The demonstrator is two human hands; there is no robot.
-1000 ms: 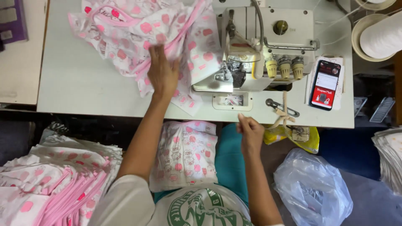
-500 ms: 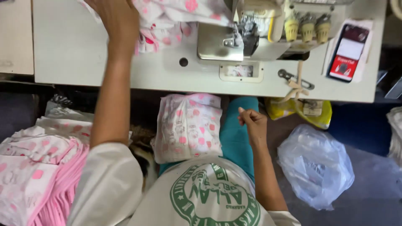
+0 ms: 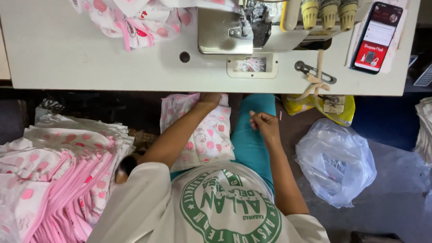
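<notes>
Cloth (image 3: pixel 204 135), white with pink spots, is stacked on the lap and pressed by the left hand (image 3: pixel 210 98), its grip hidden. The right hand (image 3: pixel 264 127) is clenched, holding nothing visible.

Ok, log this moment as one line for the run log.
left hand: on printed fabric in lap | right hand: closed, over teal trousers | sewing machine, phone on table

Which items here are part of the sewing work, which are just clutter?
In use:
left hand on the pink-print fabric pieces on the lap
right hand, closed loosely over the lap
sewing machine
pink-print fabric on the table
stack of pink pieces

Lying about:
phone
clear plastic bag
yellow bag
</notes>
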